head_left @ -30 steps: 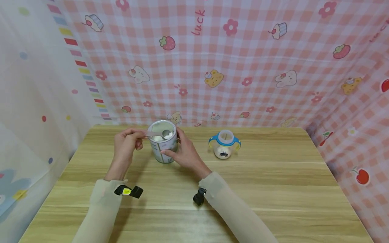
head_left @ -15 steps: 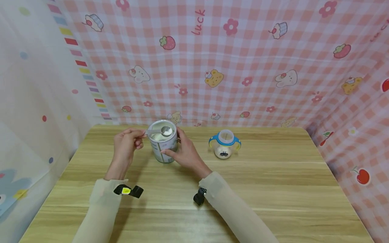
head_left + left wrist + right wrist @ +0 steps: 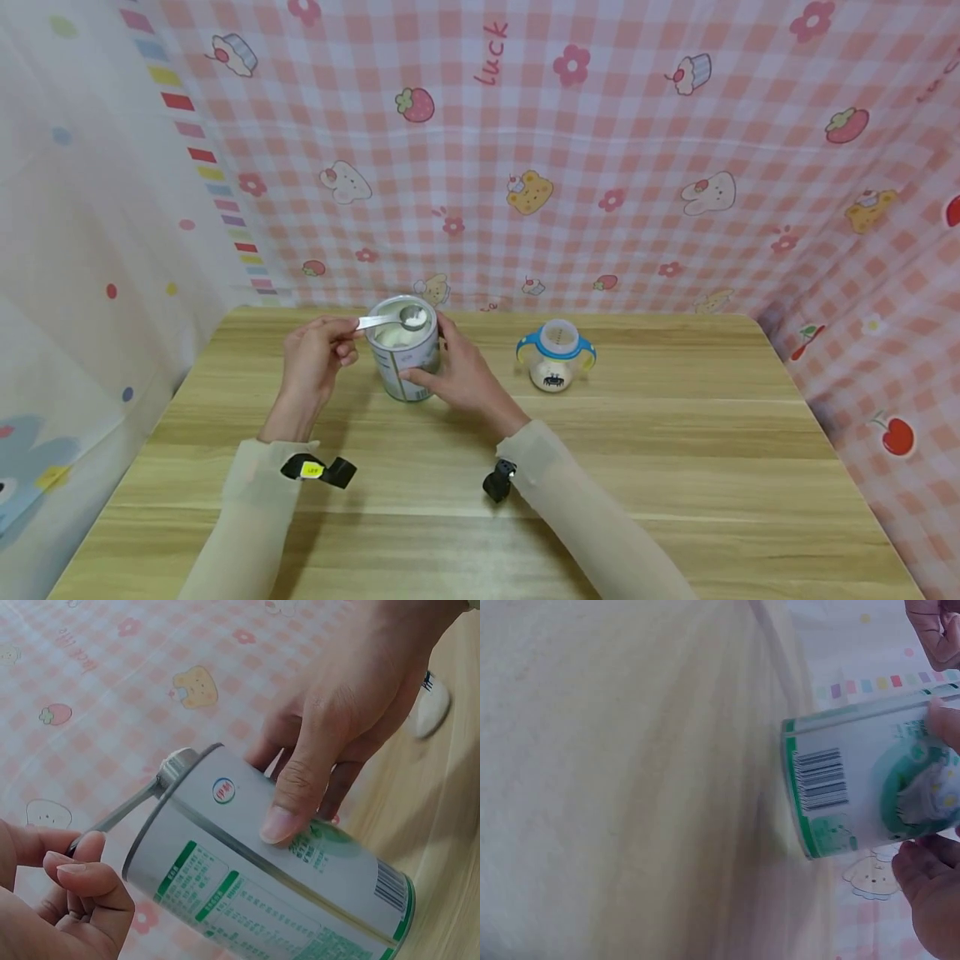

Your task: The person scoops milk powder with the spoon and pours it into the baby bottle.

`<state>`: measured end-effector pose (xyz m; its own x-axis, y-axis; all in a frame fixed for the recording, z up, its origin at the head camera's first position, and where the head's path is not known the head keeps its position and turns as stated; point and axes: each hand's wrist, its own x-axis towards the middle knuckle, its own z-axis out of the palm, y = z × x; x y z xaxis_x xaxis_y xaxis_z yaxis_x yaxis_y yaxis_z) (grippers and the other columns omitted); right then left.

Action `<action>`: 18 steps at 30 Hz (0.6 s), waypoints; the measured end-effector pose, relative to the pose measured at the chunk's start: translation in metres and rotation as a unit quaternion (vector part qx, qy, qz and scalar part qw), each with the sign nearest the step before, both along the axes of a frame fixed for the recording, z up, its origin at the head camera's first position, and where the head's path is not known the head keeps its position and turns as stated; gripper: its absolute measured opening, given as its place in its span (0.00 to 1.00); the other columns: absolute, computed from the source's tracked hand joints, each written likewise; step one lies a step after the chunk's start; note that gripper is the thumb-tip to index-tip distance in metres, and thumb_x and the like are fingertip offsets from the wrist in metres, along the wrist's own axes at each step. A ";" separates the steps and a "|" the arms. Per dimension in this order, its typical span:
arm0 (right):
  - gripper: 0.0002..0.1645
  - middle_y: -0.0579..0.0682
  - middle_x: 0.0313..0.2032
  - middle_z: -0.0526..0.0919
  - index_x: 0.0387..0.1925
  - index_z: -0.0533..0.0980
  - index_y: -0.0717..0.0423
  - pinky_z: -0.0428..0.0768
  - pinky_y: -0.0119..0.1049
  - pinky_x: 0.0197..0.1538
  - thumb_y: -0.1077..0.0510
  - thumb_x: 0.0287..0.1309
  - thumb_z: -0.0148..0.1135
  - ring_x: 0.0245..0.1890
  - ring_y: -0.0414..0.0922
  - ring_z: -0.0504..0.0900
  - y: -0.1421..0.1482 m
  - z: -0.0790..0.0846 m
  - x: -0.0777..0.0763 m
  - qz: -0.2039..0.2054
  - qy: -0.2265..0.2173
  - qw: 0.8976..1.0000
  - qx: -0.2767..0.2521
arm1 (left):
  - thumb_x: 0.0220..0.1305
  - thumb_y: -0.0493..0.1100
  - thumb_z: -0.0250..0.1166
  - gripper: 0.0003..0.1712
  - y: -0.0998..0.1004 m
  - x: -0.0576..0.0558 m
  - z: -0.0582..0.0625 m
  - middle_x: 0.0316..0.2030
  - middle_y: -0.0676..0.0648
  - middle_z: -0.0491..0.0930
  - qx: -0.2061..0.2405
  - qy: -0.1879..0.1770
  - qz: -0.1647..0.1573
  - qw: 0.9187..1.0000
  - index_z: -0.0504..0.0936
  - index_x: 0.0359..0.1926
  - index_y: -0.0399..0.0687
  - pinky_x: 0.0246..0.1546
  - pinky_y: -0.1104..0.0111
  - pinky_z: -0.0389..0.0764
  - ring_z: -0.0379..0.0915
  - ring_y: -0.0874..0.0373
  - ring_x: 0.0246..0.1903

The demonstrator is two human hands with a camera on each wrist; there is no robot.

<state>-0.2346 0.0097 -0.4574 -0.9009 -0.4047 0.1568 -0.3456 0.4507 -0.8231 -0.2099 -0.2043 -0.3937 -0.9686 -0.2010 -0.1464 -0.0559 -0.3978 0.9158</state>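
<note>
My left hand (image 3: 311,358) pinches the handle of a metal measuring spoon (image 3: 378,320) between thumb and fingers. White powder sits in the spoon's bowl, which overlaps the mouth of an open milk powder can (image 3: 386,373). In the left wrist view the spoon's bowl (image 3: 174,766) shows right at the can's rim. My right hand (image 3: 468,375) grips the can's right side, thumb across the front and the other fingers behind. The can stands upright on the table, with white powder visible inside. Its green-and-white label (image 3: 870,780) and barcode show in the right wrist view.
A baby bottle (image 3: 553,373) with blue-and-yellow handles and no cap stands right of the can, with pale contents. Both stand on a wooden table (image 3: 675,467). A pink checked cloth (image 3: 480,150) hangs behind the table's back edge.
The spoon has come up from inside the can to rim height, its bowl now level with powder in it. My right hand keeps its grip on the can.
</note>
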 end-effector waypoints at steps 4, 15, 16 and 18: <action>0.62 0.49 0.78 0.62 0.82 0.47 0.44 0.67 0.52 0.76 0.39 0.57 0.75 0.77 0.49 0.63 0.006 0.007 -0.001 0.006 0.012 1.000 0.027 | 0.68 0.29 0.61 0.14 0.002 0.000 0.003 0.18 0.49 0.84 0.007 -0.005 0.003 1.000 0.84 0.24 0.40 0.16 0.75 0.66 0.63 0.65 0.14; 0.62 0.49 0.80 0.57 0.81 0.49 0.40 0.64 0.58 0.76 0.34 0.55 0.73 0.79 0.53 0.59 0.025 0.025 0.007 -0.021 0.030 0.996 0.076 | 0.67 0.28 0.62 0.11 0.010 0.002 0.012 0.18 0.49 0.84 0.024 0.006 0.005 1.000 0.86 0.29 0.38 0.16 0.76 0.65 0.64 0.65 0.14; 0.62 0.49 0.80 0.57 0.81 0.48 0.40 0.64 0.58 0.76 0.34 0.56 0.73 0.79 0.53 0.59 0.028 0.028 0.008 -0.022 0.034 0.996 0.078 | 0.67 0.28 0.62 0.10 0.011 0.002 0.013 0.18 0.49 0.84 0.024 0.007 0.004 1.000 0.86 0.29 0.38 0.16 0.76 0.65 0.64 0.65 0.14; 0.62 0.48 0.80 0.56 0.81 0.48 0.38 0.64 0.59 0.76 0.34 0.56 0.73 0.79 0.53 0.58 0.034 0.031 0.010 -0.026 0.040 0.996 0.080 | 0.67 0.28 0.62 0.10 0.013 0.003 0.015 0.18 0.49 0.84 0.021 0.010 0.003 1.000 0.86 0.30 0.39 0.16 0.76 0.66 0.64 0.65 0.14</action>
<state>-0.2247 0.0438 -0.4260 -0.9089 -0.3827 0.1660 -0.3793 0.5927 -0.7105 -0.2068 -0.1909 -0.3789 -0.9702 -0.2002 -0.1363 -0.0361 -0.4367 0.8989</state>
